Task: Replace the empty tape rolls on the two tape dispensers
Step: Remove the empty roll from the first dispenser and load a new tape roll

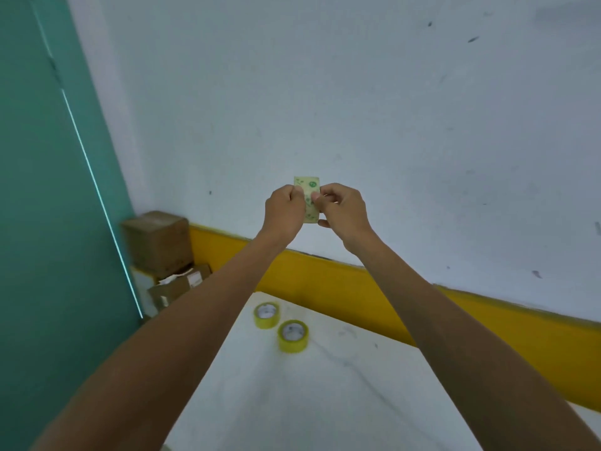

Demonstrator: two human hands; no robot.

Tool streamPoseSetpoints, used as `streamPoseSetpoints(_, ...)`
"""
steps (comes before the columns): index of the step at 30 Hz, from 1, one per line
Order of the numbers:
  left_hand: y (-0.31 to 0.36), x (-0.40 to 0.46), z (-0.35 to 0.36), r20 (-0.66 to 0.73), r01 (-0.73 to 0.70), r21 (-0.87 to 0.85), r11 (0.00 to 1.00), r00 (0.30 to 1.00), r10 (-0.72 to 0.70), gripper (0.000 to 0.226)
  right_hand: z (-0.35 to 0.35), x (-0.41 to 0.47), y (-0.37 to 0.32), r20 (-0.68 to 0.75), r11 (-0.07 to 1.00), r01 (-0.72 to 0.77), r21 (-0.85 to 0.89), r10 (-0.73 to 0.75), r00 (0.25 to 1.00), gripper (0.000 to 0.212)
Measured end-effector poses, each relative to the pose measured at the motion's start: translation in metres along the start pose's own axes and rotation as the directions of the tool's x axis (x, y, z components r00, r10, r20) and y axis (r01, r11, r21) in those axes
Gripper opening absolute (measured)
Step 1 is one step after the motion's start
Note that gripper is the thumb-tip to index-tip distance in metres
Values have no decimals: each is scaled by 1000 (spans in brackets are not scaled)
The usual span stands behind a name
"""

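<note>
A pale yellow tape roll point(307, 185) with green print is held up edge-on in front of the wall, high above the table. My left hand point(283, 211) grips its left side and my right hand point(343, 209) pinches its right side, fingers curled round it. Two more yellow tape rolls lie flat on the white table point(325, 402): one point(266, 315) farther back, the other point(293, 335) just right of it and nearer. No tape dispenser shows in this view.
A pale wall with a yellow band point(357, 288) runs behind the table. Brown cardboard boxes point(157, 242) are stacked in the corner at left, beside a teal panel point(48, 190).
</note>
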State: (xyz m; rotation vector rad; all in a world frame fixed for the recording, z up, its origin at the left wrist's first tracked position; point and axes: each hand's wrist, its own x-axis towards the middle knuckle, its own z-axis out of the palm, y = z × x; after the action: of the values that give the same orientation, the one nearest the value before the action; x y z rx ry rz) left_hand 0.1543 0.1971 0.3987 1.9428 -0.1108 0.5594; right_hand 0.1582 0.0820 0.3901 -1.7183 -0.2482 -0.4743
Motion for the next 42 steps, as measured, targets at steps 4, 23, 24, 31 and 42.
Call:
streamPoseSetpoints(4,-33,23,-49,6,-31,60,998,1000,31,36,65,2,-5,-33,1000,-6,3,6,999,5)
streamPoseSetpoints(23,-187,102,68,372,79,20,997,925,-81,30,82,54,168,-231,936,-333,-113,301,925,20)
streamPoseSetpoints(24,-202,101,83,395,107,32,994,912,-111,30,80,52,187,-243,921,-375,-103,342,908,21)
streamPoseSetpoints(31,-310,69,165,580,290,153,945,747,-324,33,78,20,309,-287,753,-657,-31,623,728,24)
streamPoseSetpoints(42,-404,28,241,759,269,259,928,538,-367,26,70,-23,430,-396,576,-813,83,768,504,10)
